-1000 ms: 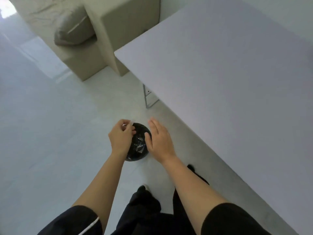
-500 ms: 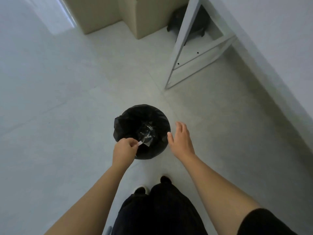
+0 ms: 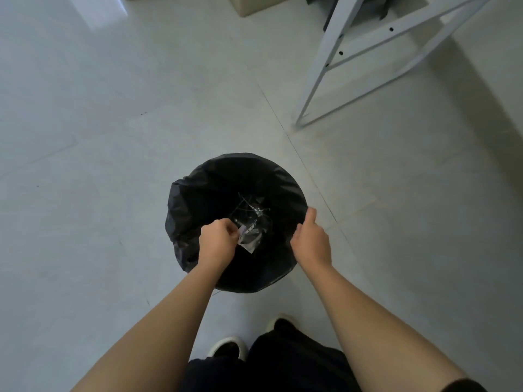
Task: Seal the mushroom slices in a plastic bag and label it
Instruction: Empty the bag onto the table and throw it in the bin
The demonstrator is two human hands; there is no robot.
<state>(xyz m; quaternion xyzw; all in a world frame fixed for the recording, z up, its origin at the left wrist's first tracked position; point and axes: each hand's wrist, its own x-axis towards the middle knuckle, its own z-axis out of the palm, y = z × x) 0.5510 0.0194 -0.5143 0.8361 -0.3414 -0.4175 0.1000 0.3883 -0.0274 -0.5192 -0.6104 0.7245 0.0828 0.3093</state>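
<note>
left hand: lower over the bin than a moment ago, pinching a small white scrap, likely label backing for discard. bin, black-lined: holds crumpled clear plastic. right hand: fingers relaxed, empty, at the rim. mushroom bag: not in view.
</note>
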